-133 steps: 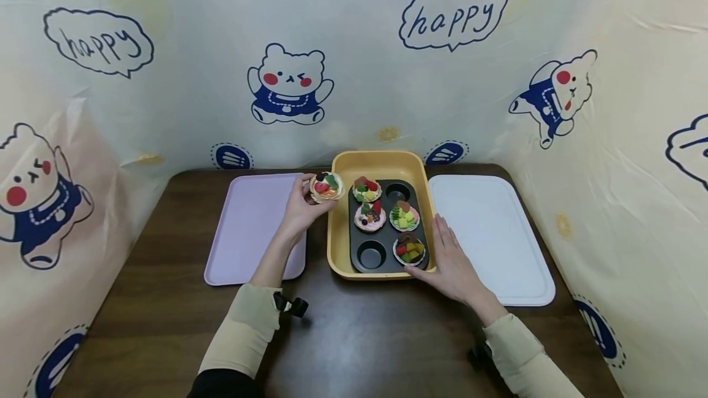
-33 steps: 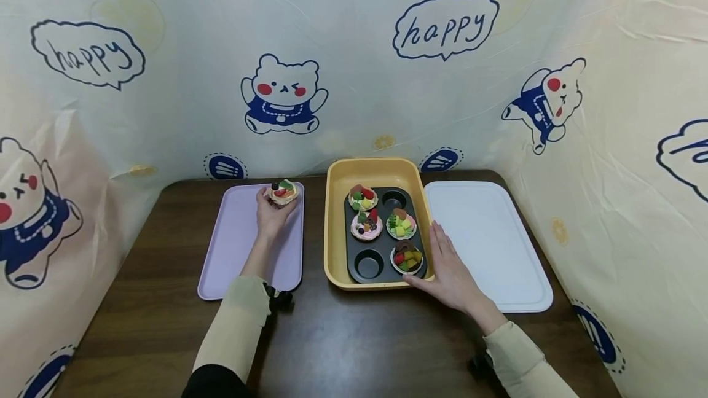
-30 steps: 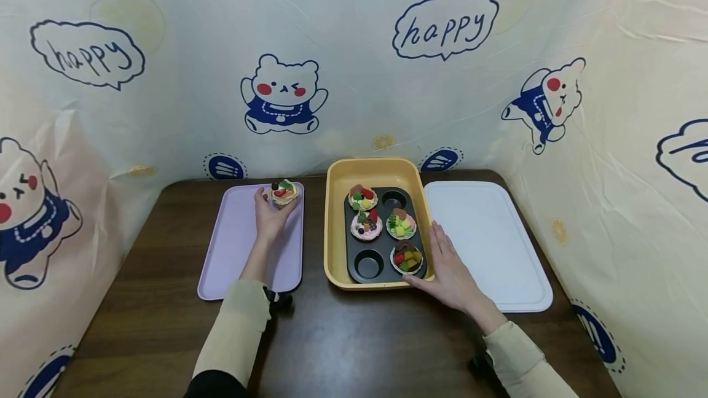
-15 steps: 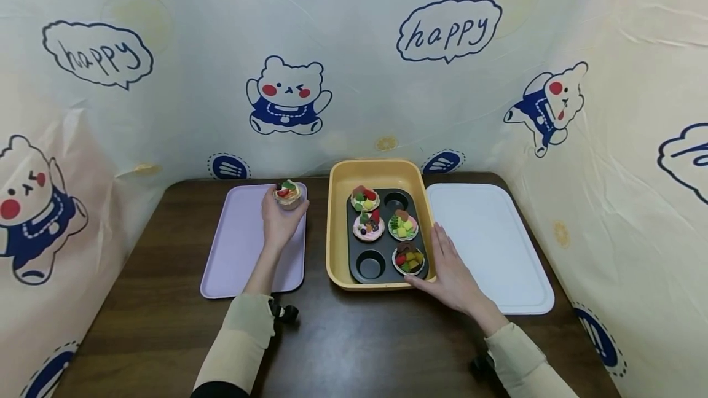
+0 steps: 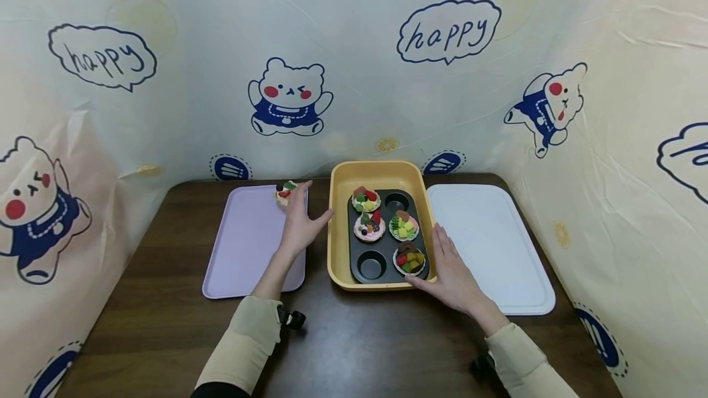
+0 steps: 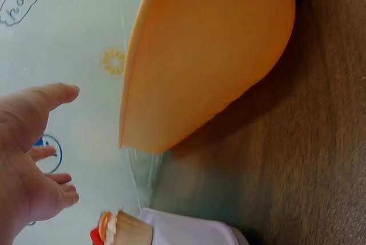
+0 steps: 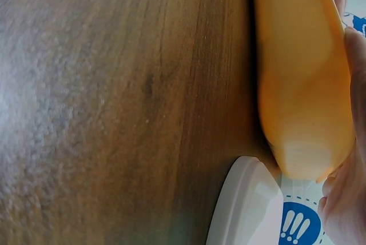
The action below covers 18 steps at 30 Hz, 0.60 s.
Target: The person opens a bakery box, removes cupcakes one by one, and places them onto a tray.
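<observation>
The left hand (image 5: 299,225) hung over the right edge of the purple tray (image 5: 243,250), its fingers angled forward and its thumb stretched toward the yellow tray (image 5: 378,171). Fingers and thumb stood well apart; in the left wrist view a gap showed between them and the fruit tart (image 5: 284,193) nearby. That tart rested upright in the far right corner of the purple tray, partly hidden behind the forefinger in the head view. The right hand (image 5: 452,270) lay along the yellow tray's right side, fingers straight and flat against the wall, thumb spread onto the near right corner of the rim. The two hands were well apart, on opposite sides of the yellow tray.

Three trays stood in a row on the table (image 5: 354,339): one purple, one yellow, one white (image 5: 492,250). One dark muffin tin (image 5: 389,253) sat inside the yellow tray, with six cups in two columns of three. Four tarts filled four of them: far left (image 5: 365,200), middle left (image 5: 369,228), middle right (image 5: 404,226) and near right (image 5: 409,259). The far right and near left cups showed their dark wells. With the one on the purple tray, the tarts came to five. Three bears were printed on the cloth (image 5: 359,48) behind.
</observation>
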Available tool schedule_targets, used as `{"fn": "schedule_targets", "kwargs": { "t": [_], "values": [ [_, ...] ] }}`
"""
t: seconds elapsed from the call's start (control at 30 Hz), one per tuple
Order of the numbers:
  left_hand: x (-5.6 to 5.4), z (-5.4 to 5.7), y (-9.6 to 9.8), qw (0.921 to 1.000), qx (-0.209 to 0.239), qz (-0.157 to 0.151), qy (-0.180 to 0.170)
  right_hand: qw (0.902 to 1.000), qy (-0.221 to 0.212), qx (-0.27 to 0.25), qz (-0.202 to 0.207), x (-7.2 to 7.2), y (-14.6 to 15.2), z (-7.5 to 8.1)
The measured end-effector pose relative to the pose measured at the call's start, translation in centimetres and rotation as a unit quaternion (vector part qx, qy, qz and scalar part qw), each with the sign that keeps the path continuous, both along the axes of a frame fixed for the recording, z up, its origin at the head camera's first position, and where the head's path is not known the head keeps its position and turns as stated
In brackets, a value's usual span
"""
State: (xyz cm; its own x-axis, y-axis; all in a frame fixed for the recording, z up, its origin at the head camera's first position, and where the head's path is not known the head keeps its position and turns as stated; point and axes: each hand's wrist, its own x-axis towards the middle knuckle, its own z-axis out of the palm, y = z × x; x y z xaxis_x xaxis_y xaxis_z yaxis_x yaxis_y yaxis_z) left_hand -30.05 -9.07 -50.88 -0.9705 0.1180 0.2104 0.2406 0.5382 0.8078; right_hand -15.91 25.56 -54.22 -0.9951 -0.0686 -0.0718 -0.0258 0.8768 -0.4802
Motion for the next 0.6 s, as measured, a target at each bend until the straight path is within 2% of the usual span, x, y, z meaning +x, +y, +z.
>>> {"fn": "schedule_targets", "kwargs": {
  "t": [0.13, 0.27, 0.47, 0.6],
  "values": [
    [0.5, 0.3, 1.1, 0.9974, -0.053, -0.050, 0.001, 1.0000, 0.002, 0.000, 0.001, 0.0, 0.0, 0.1],
    [0.7, 0.4, 2.1, 0.9905, -0.093, -0.101, 0.015, 1.0000, 0.002, 0.001, 0.002, 0.1, 0.0, 0.2],
    [0.9, 0.3, 3.4, 0.9803, -0.121, -0.154, 0.025, 1.0000, 0.002, -0.003, 0.002, 0.1, 0.0, 0.2],
    [0.8, 0.1, 4.2, 0.9732, -0.135, -0.181, 0.046, 1.0000, 0.003, -0.003, 0.003, 0.1, 0.0, 0.1]
  ]
}}
